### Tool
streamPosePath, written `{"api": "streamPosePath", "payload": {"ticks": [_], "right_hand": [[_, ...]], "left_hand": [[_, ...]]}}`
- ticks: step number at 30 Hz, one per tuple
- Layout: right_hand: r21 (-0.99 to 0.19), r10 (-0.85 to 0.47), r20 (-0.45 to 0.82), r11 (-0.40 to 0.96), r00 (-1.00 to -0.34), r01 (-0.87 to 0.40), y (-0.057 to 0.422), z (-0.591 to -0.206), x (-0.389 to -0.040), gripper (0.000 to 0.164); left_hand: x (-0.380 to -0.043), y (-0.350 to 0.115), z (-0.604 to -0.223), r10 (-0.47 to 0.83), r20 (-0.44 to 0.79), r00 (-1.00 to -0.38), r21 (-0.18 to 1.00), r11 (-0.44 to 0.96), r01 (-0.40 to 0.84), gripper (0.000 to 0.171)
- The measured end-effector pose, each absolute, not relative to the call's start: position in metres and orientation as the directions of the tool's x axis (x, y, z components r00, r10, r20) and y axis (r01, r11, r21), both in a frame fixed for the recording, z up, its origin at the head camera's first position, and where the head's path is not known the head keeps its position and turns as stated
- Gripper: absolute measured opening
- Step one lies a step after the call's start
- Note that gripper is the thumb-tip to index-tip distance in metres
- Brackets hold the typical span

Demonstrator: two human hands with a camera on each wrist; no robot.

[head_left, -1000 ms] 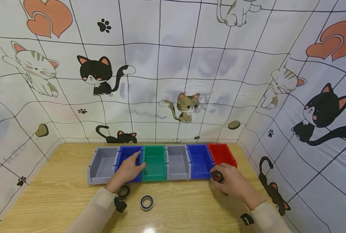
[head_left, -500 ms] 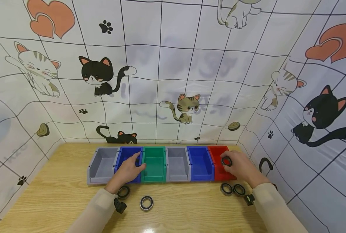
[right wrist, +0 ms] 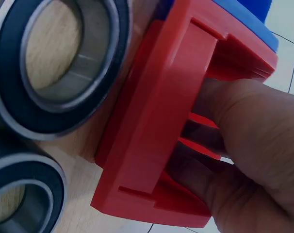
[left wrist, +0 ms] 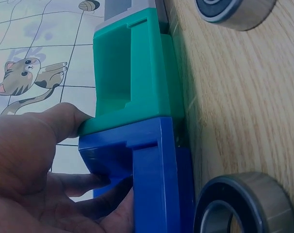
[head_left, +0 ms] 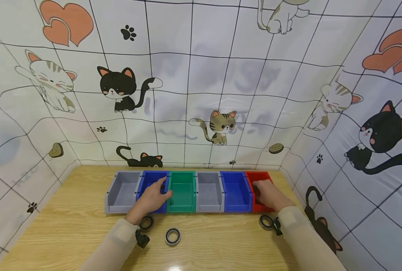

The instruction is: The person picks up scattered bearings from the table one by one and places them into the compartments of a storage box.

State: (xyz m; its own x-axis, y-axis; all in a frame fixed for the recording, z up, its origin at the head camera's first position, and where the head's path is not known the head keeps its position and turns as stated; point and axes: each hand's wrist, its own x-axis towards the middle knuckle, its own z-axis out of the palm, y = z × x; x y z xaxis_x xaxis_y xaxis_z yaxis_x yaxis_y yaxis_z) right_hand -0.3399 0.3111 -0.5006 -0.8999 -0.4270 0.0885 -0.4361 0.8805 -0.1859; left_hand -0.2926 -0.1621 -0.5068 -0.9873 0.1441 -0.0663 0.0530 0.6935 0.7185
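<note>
My right hand [head_left: 267, 192] reaches down into the red bin [head_left: 261, 207] at the row's right end. In the right wrist view its fingertips go behind the bin's front wall [right wrist: 154, 116], so whether they hold a bearing is hidden. Two ball bearings, one nearer [right wrist: 8, 92] and one lower [right wrist: 56, 194], lie before that bin. My left hand [head_left: 152, 198] rests at the left blue bin [head_left: 150, 176], fingers loosely extended into it. Its thumb touches the rim of the green bin [left wrist: 137, 114]. Near that wrist lie a black-sealed bearing [head_left: 146, 230] and another bearing [head_left: 172, 245].
Between the green and red bins stand a grey bin [head_left: 210, 203] and a second blue bin [head_left: 237, 203]. Another grey bin [head_left: 121, 207] ends the row at the left. All stand on a wooden table [head_left: 217, 244], backed by a cat-print cloth [head_left: 173, 94].
My right hand has carried a bearing from the table in front of the bins up over the red bin, then lowered into it. My left hand has stayed at the blue bin.
</note>
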Motion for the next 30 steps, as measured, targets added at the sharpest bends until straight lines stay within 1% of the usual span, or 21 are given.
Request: {"api": "streamPosePath", "payload": {"ticks": [4, 7, 11, 14, 17, 20, 23, 26, 30], "right_hand": [[-0.187, -0.388, 0.046, 0.902, -0.920, -0.390, 0.311, -0.501, -0.337, 0.020], [-0.181, -0.370, 0.043, 0.911, -0.928, -0.372, 0.311, -0.497, -0.333, 0.017], [-0.159, -0.368, 0.114, 0.910, -0.923, -0.383, 0.311, -0.492, -0.321, 0.026], [-0.164, -0.361, 0.178, 0.907, -0.916, -0.389, 0.312, -0.488, -0.306, 0.033], [-0.195, -0.331, 0.213, 0.908, -0.919, -0.372, 0.313, -0.481, -0.288, 0.034], [-0.226, -0.275, 0.219, 0.919, -0.936, -0.323, 0.316, -0.475, -0.269, 0.032], [-0.246, -0.221, 0.197, 0.932, -0.955, -0.266, 0.325, -0.473, -0.252, 0.026], [-0.261, -0.180, 0.137, 0.942, -0.974, -0.211, 0.336, -0.475, -0.239, 0.022], [-0.268, -0.148, 0.039, 0.951, -0.988, -0.153, 0.351, -0.482, -0.229, 0.026]], "left_hand": [[-0.293, -0.161, -0.507, 0.149, -0.058, -0.987, 0.714, 0.697, 0.064, 0.082], [-0.291, -0.160, -0.505, 0.142, -0.060, -0.988, 0.718, 0.694, 0.056, 0.083], [-0.289, -0.159, -0.501, 0.138, -0.067, -0.988, 0.724, 0.688, 0.047, 0.082], [-0.290, -0.161, -0.504, 0.137, -0.069, -0.988, 0.722, 0.690, 0.045, 0.083], [-0.293, -0.162, -0.507, 0.135, -0.068, -0.989, 0.722, 0.690, 0.044, 0.084], [-0.297, -0.164, -0.513, 0.123, -0.080, -0.989, 0.738, 0.675, 0.025, 0.085], [-0.300, -0.165, -0.516, 0.119, -0.091, -0.989, 0.745, 0.667, 0.012, 0.085], [-0.297, -0.164, -0.512, 0.121, -0.092, -0.988, 0.748, 0.664, 0.011, 0.084], [-0.292, -0.161, -0.504, 0.117, -0.083, -0.990, 0.746, 0.666, 0.016, 0.081]]}}
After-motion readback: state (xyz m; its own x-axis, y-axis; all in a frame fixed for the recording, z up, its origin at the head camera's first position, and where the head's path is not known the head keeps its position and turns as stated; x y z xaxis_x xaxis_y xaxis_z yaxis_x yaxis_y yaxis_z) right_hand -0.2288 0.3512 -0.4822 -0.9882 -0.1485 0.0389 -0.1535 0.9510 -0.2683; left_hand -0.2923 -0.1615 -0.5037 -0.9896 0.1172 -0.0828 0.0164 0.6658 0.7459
